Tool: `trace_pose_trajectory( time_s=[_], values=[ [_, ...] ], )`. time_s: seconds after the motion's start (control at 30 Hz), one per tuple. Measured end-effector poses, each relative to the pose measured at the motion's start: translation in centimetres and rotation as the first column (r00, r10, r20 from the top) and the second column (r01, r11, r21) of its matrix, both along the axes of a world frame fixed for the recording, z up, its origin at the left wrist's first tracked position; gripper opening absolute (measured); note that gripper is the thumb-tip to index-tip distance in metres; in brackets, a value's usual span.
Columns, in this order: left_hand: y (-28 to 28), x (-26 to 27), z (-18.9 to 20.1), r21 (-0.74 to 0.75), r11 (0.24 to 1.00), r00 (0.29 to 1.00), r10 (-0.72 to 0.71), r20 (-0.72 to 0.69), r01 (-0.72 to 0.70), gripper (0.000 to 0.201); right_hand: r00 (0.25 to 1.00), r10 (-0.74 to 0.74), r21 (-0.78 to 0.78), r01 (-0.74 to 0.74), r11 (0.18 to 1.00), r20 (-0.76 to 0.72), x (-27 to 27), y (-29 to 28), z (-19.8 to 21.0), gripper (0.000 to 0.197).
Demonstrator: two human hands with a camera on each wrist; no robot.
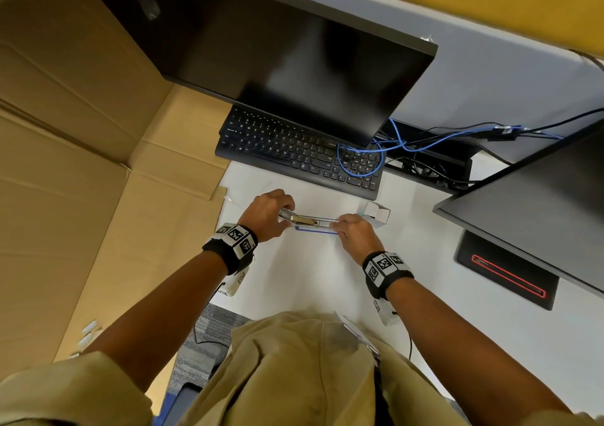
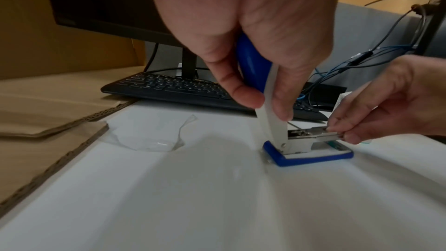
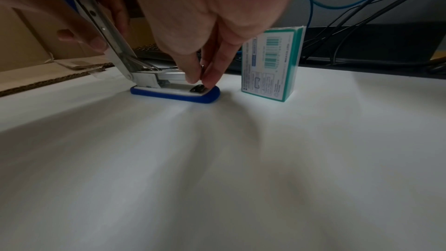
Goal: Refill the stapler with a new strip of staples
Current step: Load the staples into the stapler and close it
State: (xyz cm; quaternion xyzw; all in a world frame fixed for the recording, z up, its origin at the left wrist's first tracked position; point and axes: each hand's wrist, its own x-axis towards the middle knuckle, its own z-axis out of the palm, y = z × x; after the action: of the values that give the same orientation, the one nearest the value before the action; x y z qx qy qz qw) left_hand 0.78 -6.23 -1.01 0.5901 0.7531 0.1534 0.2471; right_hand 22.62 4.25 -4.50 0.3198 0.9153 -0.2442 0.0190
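Stapler [image 1: 313, 222] crosswise (lid [image 2: 253, 68] upright)

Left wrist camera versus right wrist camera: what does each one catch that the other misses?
Only the left wrist view shows the clear wrapper on the desk and the stapler's open metal channel. Only the right wrist view shows the staple box standing beside the stapler's front end. Both show the stapler on the white desk, the left hand holding its lid raised, and the right hand pinching at the channel's front.
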Motion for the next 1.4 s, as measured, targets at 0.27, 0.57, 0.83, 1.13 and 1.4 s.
trace_pose_trajectory(
  time_s=[0.27,0.57,0.83,1.13,1.4],
  values=[
    [1.1,2.1,0.2,-0.019,0.998,0.984,0.057,0.169,-0.055,0.028,1.000,-0.001,-0.025,0.001,1.000,-0.005,0.1,0.1,0.5,0.031],
    [2.5,4.9,-1.1,-0.015,1.000,0.991,-0.012,0.135,0.014,0.027,0.982,-0.190,-0.173,0.189,0.967,0.010,0.8,-0.4,0.3,0.014],
    [3.6,6.0,-2.7,-0.083,0.992,0.992,-0.083,0.098,0.091,0.027,0.975,-0.221,-0.267,0.217,0.939,0.016,1.2,-0.5,0.1,0.039],
    [3.7,6.3,-3.7,-0.105,0.991,0.995,-0.079,0.068,0.086,0.029,0.996,-0.082,-0.098,0.077,0.992,-0.042,1.2,-0.3,0.4,0.036],
    [4.4,6.0,-4.1,-0.142,0.982,0.992,-0.129,0.000,0.127,0.031,0.996,0.006,0.218,0.014,0.976,-0.090,2.4,1.4,1.6,0.051]
  ],
)
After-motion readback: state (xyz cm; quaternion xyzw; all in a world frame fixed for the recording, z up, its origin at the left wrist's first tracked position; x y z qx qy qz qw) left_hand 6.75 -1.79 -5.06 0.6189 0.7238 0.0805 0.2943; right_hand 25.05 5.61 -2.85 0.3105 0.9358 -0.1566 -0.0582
